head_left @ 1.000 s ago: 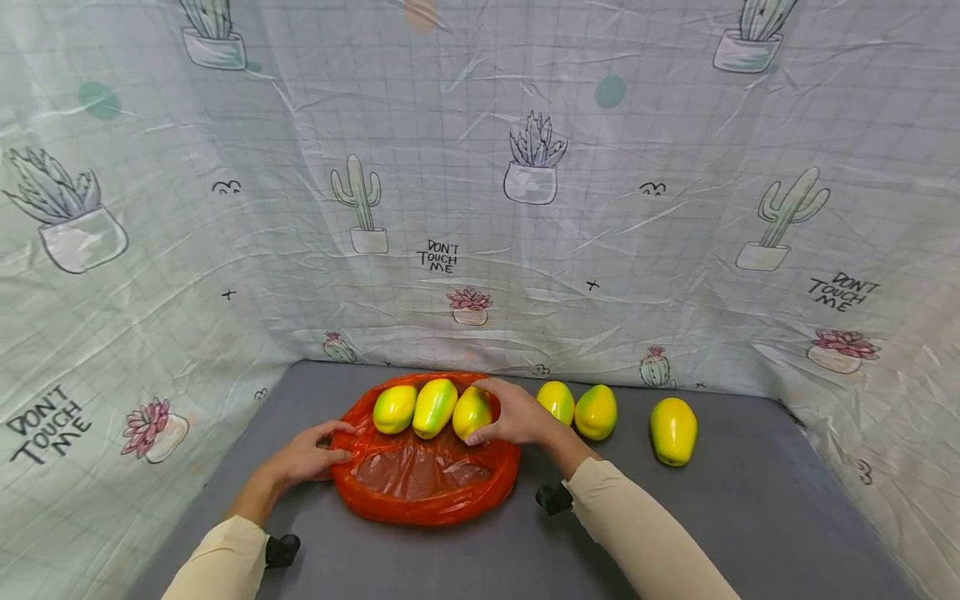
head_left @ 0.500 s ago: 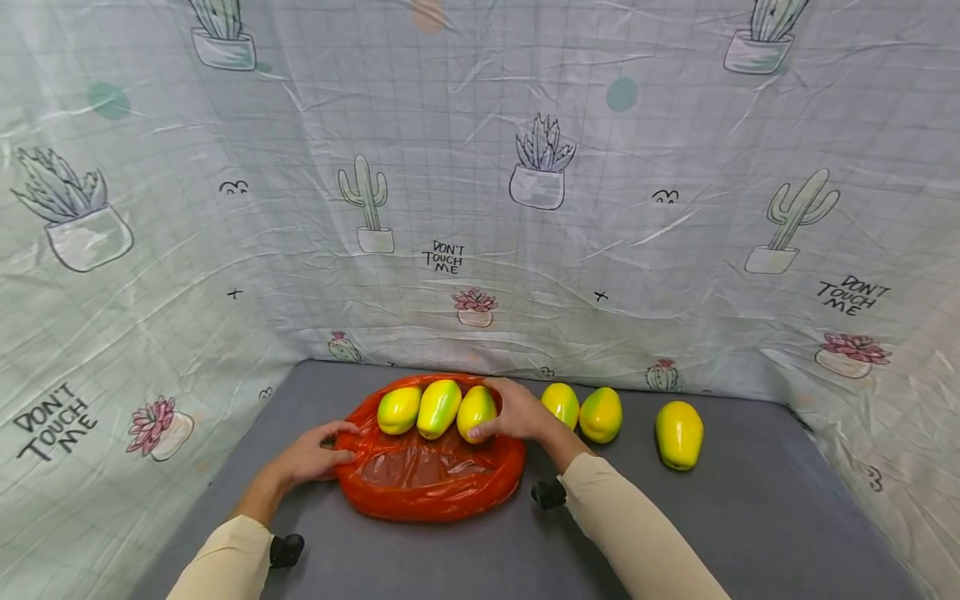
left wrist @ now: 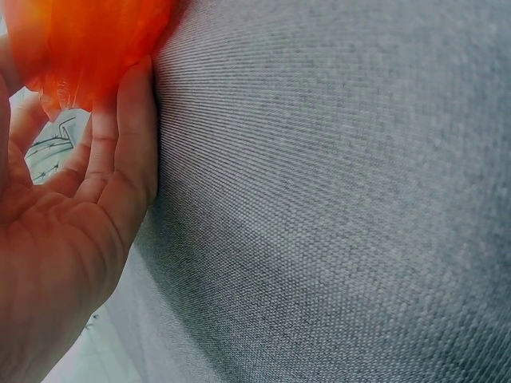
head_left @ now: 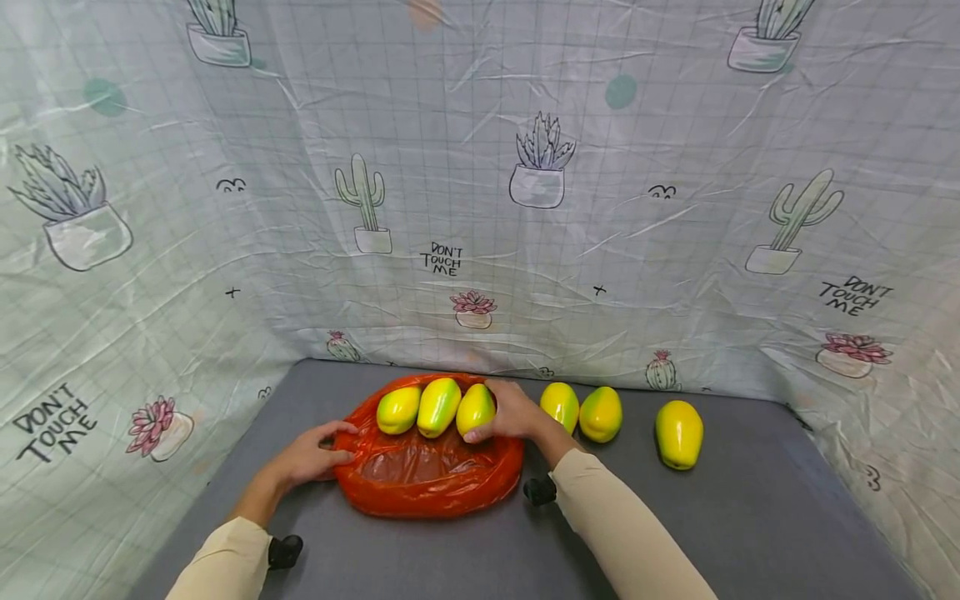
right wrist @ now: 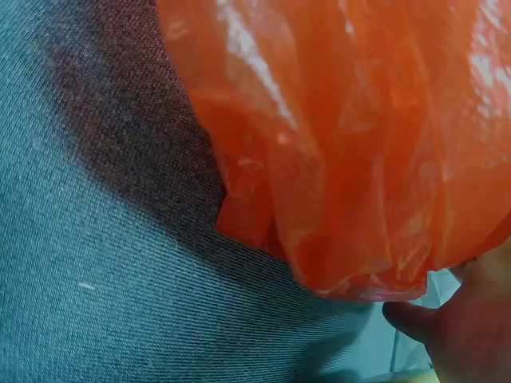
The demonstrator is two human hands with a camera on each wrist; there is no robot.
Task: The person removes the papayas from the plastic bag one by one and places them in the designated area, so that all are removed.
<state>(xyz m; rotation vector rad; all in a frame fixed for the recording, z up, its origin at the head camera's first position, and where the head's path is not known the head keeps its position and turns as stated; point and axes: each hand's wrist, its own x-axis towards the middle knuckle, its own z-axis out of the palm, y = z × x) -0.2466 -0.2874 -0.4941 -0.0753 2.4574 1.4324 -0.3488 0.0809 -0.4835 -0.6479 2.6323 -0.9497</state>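
A red plastic bag (head_left: 427,502) lies spread on the grey table, its mouth facing up with a rolled rim. Three yellow-green papayas sit in a row at its far side: a left one (head_left: 399,410), a middle one (head_left: 438,407) and a right one (head_left: 476,408). My right hand (head_left: 516,412) holds the right papaya, thumb at its front and fingers behind, partly hidden. At the bag's left edge, my left hand (head_left: 306,457) pinches the plastic between thumb and fingers. The left wrist view shows those fingers (left wrist: 134,132) against the red plastic, close along the table.
Beyond my right wrist, two more papayas stand side by side, one (head_left: 559,405) partly behind the wrist and another (head_left: 601,414). A further papaya (head_left: 679,435) lies apart to the right. A cactus-print cloth (head_left: 540,275) rises behind the table (head_left: 750,500) and along its sides.
My right forearm has shifted slightly left, with the hand still at the right papaya. The bag's near rim has drawn back a little. My left hand keeps its place; the view turned slightly.
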